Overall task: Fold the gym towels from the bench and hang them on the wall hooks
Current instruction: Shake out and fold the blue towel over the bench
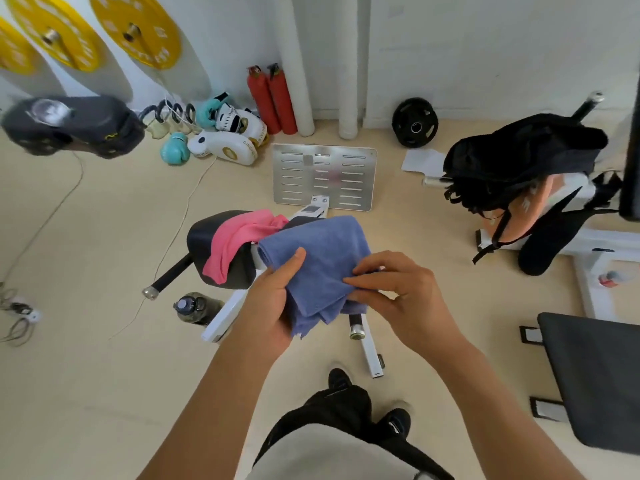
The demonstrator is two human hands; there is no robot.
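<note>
- Head view, centre of the frame: the right hand [398, 289] pinches the near edge of the blue towel [318, 258] between thumb and curled fingertips.
- The left hand [273, 299] holds the towel from below and the left, thumb pressed flat on top and fingers wrapped under it.
- That towel is partly folded and held in the air, its loose corners hanging toward the lower centre.
- To fold it well, I judge the hanging corners should be squared against the folded edge before the next crease.
- Just above and left, the pink towel [235, 244] lies draped over the black bench pad [204, 244], unfolded.
- No wall hooks are in view.
</note>
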